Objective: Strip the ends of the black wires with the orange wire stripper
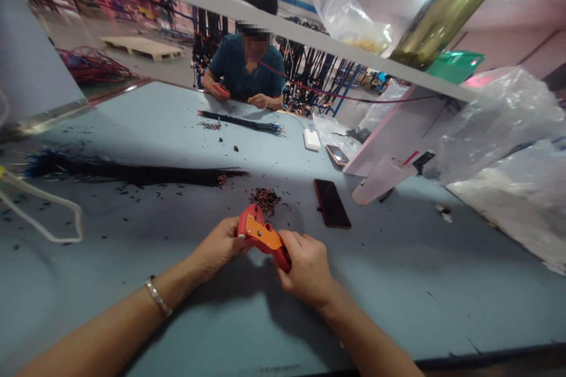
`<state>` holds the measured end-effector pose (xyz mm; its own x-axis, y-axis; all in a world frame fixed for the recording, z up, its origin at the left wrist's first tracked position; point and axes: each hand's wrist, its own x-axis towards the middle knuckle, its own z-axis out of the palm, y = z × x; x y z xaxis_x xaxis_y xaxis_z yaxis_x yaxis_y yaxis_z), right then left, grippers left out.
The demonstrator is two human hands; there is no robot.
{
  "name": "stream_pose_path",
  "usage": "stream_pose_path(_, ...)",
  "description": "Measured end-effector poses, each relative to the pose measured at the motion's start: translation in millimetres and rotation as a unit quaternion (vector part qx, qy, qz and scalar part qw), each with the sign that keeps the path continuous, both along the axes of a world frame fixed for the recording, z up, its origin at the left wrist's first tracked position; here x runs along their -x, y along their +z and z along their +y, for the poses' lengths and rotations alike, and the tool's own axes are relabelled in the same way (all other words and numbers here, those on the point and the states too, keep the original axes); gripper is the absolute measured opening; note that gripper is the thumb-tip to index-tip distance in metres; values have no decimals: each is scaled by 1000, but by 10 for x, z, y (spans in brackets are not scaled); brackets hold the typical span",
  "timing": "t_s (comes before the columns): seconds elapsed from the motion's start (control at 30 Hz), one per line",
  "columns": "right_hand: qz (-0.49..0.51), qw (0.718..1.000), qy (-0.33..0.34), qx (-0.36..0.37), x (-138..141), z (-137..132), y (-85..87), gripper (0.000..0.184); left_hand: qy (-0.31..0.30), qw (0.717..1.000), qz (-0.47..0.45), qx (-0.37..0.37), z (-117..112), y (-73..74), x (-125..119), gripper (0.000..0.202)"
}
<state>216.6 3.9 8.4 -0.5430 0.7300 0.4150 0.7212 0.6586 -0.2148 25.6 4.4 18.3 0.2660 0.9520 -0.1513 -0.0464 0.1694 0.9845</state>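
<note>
My right hand [307,268] is closed around the handles of a red and orange wire stripper [262,234]. My left hand [219,245] touches the tool's head with pinched fingers; what sits between them is hidden. Just beyond the tool lies a small heap of stripped copper-tipped wire bits [265,198]. A long bundle of black wires [132,174] stretches across the blue table [398,271] to the left. A metal bracelet sits on my left wrist.
A dark phone [332,203] lies right of the heap. Farther off are a white box [312,139], a second phone [338,155] and another wire bundle [241,122]. A person sits opposite with a red tool. Plastic bags [499,147] crowd the right side.
</note>
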Motion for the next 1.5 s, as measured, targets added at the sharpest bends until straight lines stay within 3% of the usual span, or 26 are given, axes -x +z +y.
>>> stream_pose_path(0.3, -16, 999, -5, 45, 7, 36, -70, 16, 10, 1000, 6, 15, 27, -26, 1, 35)
stream_pose_path(0.5, -4, 998, -3, 63, 4, 67, -105, 15, 2, 1000, 15, 15, 55, -121, 26, 40)
stream_pose_path(0.63, 27, 996, -6, 88, 9, 76, -120, 11, -1, 1000, 11, 14, 69, -152, 34, 41)
stream_pose_path(0.73, 94, 984, -16, 153, 1, 77, -53, 10, 3, 1000, 22, 4, 61, -110, 36, 38)
stream_pose_path(0.83, 214, 933, -29, 288, -30, 84, 60, 11, 41, 997, 59, -5, 55, -58, 37, 30)
stream_pose_path(0.9, 309, 857, 0, 413, -52, 90, 114, 16, 68, 995, 71, -9, 58, -41, 39, 28)
stream_pose_path(1.0, 420, 719, 52, 552, -63, 82, 129, 28, 85, 992, 86, -21, 68, -33, 47, 29)
stream_pose_path(1.1, 472, 636, 67, 607, -45, 52, 102, 35, 104, 989, 105, -24, 79, -16, 63, 31)
stream_pose_path(1.33, 492, 580, 82, 644, -32, 30, 58, 38, 175, 984, 2, 17, 148, 0, 135, 36)
stream_pose_path(1.5, 502, 568, 80, 647, -43, 37, 16, 38, 183, 982, -39, 28, 181, -15, 165, 28)
